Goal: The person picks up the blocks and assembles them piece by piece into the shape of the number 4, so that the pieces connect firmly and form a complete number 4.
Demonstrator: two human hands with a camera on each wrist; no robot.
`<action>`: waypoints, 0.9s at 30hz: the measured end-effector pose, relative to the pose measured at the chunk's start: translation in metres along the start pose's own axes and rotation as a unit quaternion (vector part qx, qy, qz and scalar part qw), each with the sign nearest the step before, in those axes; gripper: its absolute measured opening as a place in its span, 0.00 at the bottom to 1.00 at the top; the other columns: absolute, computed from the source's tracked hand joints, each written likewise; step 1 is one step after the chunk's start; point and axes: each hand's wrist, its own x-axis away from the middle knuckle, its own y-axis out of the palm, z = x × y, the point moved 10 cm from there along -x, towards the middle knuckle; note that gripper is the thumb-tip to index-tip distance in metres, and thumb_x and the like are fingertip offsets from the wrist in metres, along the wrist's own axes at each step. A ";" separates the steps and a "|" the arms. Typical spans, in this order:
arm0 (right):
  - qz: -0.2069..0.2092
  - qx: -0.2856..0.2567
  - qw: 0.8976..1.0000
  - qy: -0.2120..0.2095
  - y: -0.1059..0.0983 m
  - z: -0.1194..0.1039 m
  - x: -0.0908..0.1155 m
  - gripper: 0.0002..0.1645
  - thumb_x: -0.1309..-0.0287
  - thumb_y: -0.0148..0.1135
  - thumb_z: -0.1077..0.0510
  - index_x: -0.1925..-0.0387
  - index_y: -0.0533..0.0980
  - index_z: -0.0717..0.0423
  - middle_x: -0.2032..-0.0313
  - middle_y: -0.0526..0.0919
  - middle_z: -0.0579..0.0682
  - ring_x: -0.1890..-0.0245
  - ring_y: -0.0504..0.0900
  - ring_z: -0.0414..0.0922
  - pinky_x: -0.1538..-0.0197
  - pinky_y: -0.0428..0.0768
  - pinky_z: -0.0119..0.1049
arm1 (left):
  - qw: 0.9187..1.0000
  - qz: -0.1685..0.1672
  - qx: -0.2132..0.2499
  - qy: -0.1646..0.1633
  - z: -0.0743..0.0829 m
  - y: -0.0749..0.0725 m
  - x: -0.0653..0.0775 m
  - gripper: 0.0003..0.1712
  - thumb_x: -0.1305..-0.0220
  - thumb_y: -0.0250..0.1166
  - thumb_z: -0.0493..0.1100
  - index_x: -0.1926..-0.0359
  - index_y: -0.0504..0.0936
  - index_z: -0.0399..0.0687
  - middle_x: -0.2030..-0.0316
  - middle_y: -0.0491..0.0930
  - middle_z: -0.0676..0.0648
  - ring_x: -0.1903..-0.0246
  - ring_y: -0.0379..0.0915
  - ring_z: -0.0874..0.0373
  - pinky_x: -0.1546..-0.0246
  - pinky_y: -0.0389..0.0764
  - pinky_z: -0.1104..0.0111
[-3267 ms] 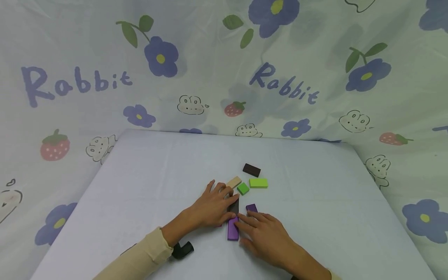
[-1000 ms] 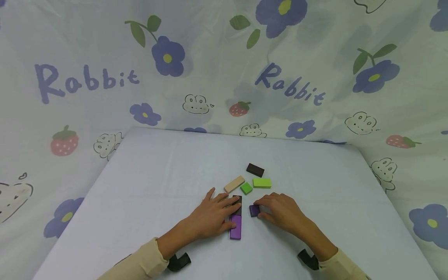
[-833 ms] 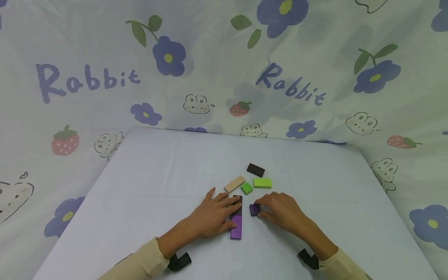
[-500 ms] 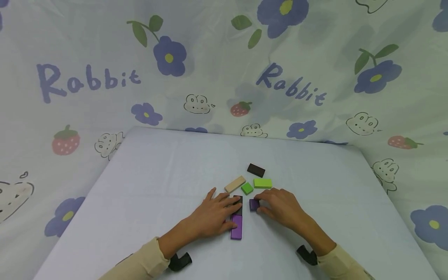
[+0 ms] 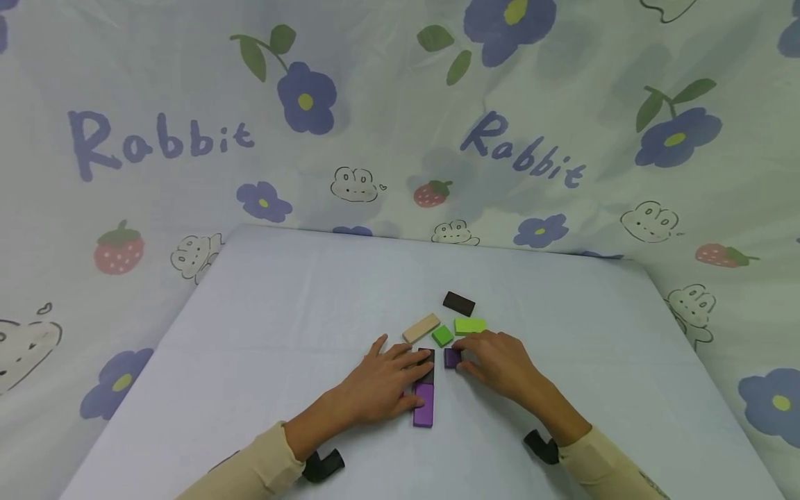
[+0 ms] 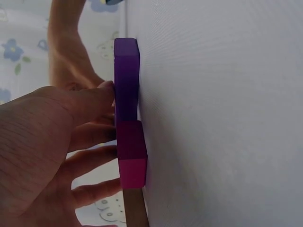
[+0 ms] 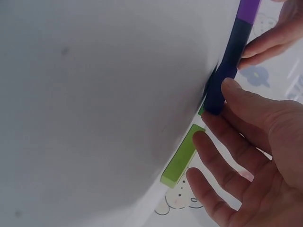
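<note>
My left hand (image 5: 380, 389) lies over a black block (image 5: 428, 376) and a longer purple block (image 5: 423, 410) set end to end, its fingertips on the black one and its thumb on the purple one. A magenta block (image 6: 132, 153) shows beside the purple one in the left wrist view; from the head it is mostly hidden by that hand. To the right of this row, my right hand (image 5: 503, 364) pinches a small dark purple block (image 5: 451, 358) between thumb and forefinger. The other right fingers are spread near a lime green block (image 7: 180, 158).
Just beyond the row lie a tan block (image 5: 421, 328), a small green block (image 5: 442, 336) and a dark brown block (image 5: 459, 303). Everything sits on a white-covered table (image 5: 275, 298). A patterned curtain (image 5: 375, 90) hangs behind it.
Earlier the right hand was by the purple block; it moved to the small dark purple block, took hold and slid it away from me, toward the green blocks. The left hand stays on the row.
</note>
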 end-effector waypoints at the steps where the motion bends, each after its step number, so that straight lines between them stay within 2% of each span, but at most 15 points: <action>1: 0.000 0.002 1.000 0.000 0.000 0.000 -0.001 0.20 0.49 0.80 0.51 0.53 0.87 0.46 0.56 0.88 0.42 0.56 0.85 0.44 0.55 0.83 0.45 | 1.000 -0.001 0.000 0.000 0.000 0.000 0.000 0.34 0.28 0.59 0.63 0.28 0.73 0.54 0.27 0.66 0.51 0.30 0.61 0.46 0.33 0.57 0.36; 7: -0.002 0.007 1.000 0.008 0.002 0.001 -0.007 0.20 0.49 0.79 0.50 0.53 0.86 0.47 0.58 0.88 0.42 0.59 0.85 0.44 0.57 0.83 0.44 | 1.000 0.003 -0.005 0.001 0.000 0.000 0.000 0.34 0.29 0.59 0.64 0.29 0.73 0.54 0.27 0.66 0.51 0.30 0.62 0.47 0.33 0.58 0.36; 27: -0.002 0.001 1.000 0.015 0.004 -0.003 -0.023 0.21 0.48 0.79 0.50 0.51 0.86 0.46 0.57 0.88 0.43 0.58 0.85 0.43 0.57 0.83 0.42 | 1.000 0.008 -0.006 0.003 0.001 -0.002 -0.001 0.34 0.29 0.60 0.64 0.30 0.74 0.54 0.28 0.68 0.51 0.30 0.63 0.47 0.34 0.59 0.35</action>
